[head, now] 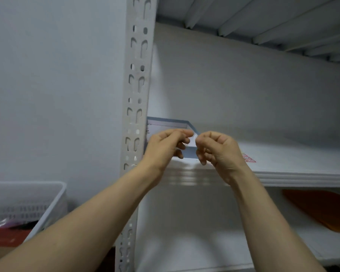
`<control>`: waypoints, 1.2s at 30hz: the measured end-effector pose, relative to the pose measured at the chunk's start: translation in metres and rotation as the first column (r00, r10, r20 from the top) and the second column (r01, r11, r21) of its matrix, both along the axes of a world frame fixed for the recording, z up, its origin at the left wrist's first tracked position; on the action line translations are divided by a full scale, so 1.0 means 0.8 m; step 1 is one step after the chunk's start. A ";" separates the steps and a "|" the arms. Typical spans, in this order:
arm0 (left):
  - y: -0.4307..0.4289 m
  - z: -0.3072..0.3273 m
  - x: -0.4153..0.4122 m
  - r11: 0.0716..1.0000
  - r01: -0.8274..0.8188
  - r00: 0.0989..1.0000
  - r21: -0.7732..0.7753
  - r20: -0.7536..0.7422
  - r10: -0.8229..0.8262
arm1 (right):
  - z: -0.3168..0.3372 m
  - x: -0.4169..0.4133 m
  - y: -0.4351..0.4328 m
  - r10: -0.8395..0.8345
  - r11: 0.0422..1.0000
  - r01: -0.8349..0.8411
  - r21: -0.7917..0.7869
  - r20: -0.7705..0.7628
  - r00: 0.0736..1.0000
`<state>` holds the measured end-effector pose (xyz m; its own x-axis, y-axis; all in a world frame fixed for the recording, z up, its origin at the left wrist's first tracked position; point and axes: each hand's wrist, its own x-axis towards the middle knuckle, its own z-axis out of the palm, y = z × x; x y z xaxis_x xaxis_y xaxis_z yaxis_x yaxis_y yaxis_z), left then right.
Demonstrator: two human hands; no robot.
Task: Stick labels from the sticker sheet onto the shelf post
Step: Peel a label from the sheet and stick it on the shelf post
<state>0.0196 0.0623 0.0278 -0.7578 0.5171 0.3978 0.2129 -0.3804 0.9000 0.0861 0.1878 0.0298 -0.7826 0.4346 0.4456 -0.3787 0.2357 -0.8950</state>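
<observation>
A white perforated metal shelf post (137, 79) runs from top to bottom left of centre. Just right of it, at shelf height, my left hand (165, 146) and my right hand (218, 150) meet with fingers curled. Between their fingertips they pinch a small pale, partly transparent label (194, 136). Which hand holds the backing I cannot tell; the piece is tiny and blurred. Behind the hands a shallow blue-grey box (169, 124) sits on the shelf board (283, 169), against the post.
A white perforated basket (28, 201) stands at lower left beside a red surface (2, 238). An orange object (322, 209) lies on the lower shelf at right. A red stamp mark (248, 158) shows on the shelf board. Slats of the upper shelf (263, 20) hang overhead.
</observation>
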 end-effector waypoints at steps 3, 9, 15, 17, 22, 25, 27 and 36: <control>0.011 0.011 -0.004 0.999 0.011 1.000 -0.036 0.027 -0.010 | 0.008 -0.004 0.011 -0.052 0.995 0.050 0.081 0.019 0.998; 0.027 0.025 -0.013 0.995 0.003 0.999 -0.095 0.035 0.000 | 0.020 -0.014 0.024 -0.091 0.988 0.085 0.130 0.040 0.995; 0.036 0.029 -0.019 0.994 0.018 0.998 -0.105 0.060 -0.012 | 0.022 -0.021 0.029 -0.132 0.981 0.126 0.149 0.031 0.991; 0.037 0.027 -0.022 0.994 0.034 0.994 -0.105 0.108 -0.023 | 0.021 -0.022 0.030 -0.162 0.974 0.153 0.167 0.037 0.986; 0.039 0.025 -0.026 0.990 0.105 0.967 -0.097 0.243 -0.079 | 0.022 -0.023 0.029 -0.212 0.958 0.198 0.205 0.050 0.976; 0.040 0.025 -0.028 0.986 0.132 0.947 -0.103 0.308 -0.094 | 0.024 -0.022 0.028 -0.225 0.950 0.210 0.230 0.042 0.973; 0.040 0.025 -0.029 0.981 0.148 0.938 -0.125 0.332 -0.100 | 0.025 -0.021 0.027 -0.223 0.947 0.208 0.245 0.037 0.974; 0.044 0.026 -0.032 0.967 0.168 0.941 -0.191 0.322 -0.100 | 0.028 -0.017 0.025 -0.242 0.934 0.232 0.270 0.003 0.970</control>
<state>-0.0058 0.0971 0.0488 -0.7427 0.6691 0.0261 -0.1267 -0.1787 0.9757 0.0729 0.2078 0.0520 -0.6889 0.4788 0.5443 -0.2520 0.5459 -0.7991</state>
